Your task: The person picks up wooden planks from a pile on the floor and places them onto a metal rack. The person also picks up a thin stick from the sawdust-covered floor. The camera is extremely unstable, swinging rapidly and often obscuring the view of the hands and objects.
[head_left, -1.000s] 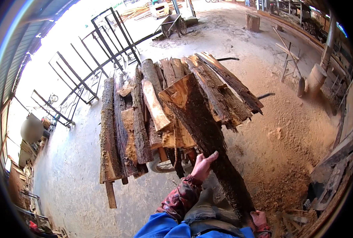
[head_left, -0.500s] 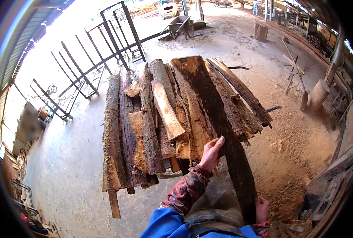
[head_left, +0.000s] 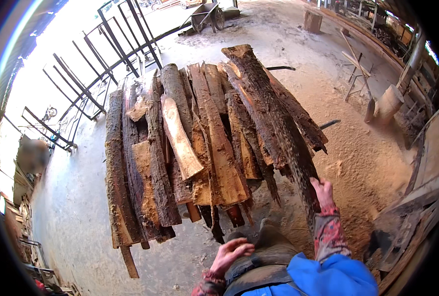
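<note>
- Right hand (head_left: pixel 323 195): at the near right of the pile, fingers bent against the right edge of a long, dark-brown, rough-barked wooden slab (head_left: pixel 282 118). Can't tell if it's pinching or only pushing; underside is hidden.
- Left hand (head_left: pixel 233 254): short of the pile's near edge, fingers loosely bent, nothing in them. Nearest thing is the grey trousers (head_left: pixel 273 259).
- Slab: lies slantwise over the right part of the landmark, a broad pile of brown and tan bark-edged wood slabs (head_left: pixel 214 128). Far end at the pile's far edge, near end overhanging toward the body.
- Handling, my read: looks heavy and liable to roll or tip on uneven bark. Steer from the outer edge, fingertips out of the slab-to-pile gap. Check the far end bears firmly before easing off; a second hand on the near end would steady it. Bare skin, so mind splinters.
- Around the pile: pale peeled wood piece (head_left: pixel 180 138) on top, left of the slab; tan sawdust (head_left: pixel 357 167) on the ground to its right; black metal frames (head_left: pixel 118 43) beyond its far left; dark wheelbarrow (head_left: pixel 207 17) well beyond its far edge.
- Labels/writing: none I can read anywhere.
</note>
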The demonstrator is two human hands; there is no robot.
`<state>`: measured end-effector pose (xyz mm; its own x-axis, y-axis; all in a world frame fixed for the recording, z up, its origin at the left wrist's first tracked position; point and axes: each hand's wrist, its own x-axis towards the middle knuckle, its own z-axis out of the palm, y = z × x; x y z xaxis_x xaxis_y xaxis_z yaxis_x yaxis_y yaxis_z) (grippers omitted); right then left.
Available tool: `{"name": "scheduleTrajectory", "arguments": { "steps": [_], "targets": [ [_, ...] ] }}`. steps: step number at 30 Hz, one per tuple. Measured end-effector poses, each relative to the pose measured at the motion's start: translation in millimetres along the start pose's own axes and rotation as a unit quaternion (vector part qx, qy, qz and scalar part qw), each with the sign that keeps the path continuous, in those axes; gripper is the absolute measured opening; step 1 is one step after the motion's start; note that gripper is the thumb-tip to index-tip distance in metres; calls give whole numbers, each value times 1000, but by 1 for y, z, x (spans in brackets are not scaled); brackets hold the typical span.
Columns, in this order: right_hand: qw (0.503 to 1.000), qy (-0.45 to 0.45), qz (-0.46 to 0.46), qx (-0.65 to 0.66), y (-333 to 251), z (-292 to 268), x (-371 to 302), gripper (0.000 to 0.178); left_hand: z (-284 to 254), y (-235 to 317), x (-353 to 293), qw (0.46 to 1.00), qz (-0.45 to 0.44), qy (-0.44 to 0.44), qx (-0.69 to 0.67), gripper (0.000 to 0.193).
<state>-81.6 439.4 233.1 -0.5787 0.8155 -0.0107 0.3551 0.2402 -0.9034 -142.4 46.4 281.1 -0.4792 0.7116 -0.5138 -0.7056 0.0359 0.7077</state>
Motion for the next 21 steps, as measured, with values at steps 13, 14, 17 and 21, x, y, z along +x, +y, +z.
{"name": "scheduleTrajectory", "arguments": {
  "steps": [13, 14, 17, 21],
  "targets": [
    [994, -76, 29, 74, -35, 146, 175, 41, -72, -184, -106, 909, -30, 390, -144, 24],
    [994, -85, 28, 70, -26, 159, 193, 36, -75, -204, -113, 900, -47, 401, -162, 21],
    [971, -116, 59, 200, -14, 200, 228, 27, -71, -259, -116, 857, -105, 469, -184, 19],
    [972, -109, 70, 197, -30, 244, 245, 31, -67, -288, -101, 848, -150, 475, -179, 20]
  ]
}}
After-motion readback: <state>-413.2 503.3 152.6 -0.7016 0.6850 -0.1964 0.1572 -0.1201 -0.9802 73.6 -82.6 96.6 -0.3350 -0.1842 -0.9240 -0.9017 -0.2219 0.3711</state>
